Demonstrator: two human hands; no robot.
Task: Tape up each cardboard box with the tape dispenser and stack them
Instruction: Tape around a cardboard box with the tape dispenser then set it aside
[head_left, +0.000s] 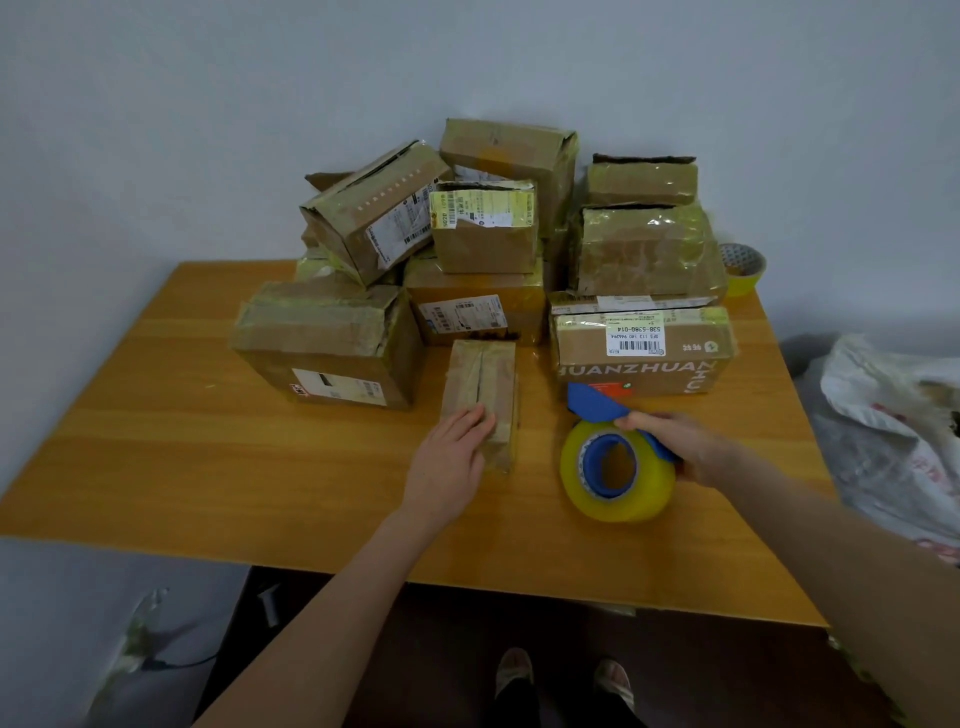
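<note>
A small narrow cardboard box (480, 384) lies on the wooden table (260, 467) in front of a heap of several taped cardboard boxes (483, 244). My left hand (449, 462) rests flat on the near end of this small box, fingers straight. To the right stands the tape dispenser (615, 465), a blue holder with a big yellowish tape roll. My right hand (685, 447) grips its blue handle from the right side.
A box printed with large white letters (644, 353) sits just behind the dispenser. A second tape roll (744, 267) stands at the table's far right corner. A white plastic bag (893, 431) lies off the table's right edge. My feet show below the near edge.
</note>
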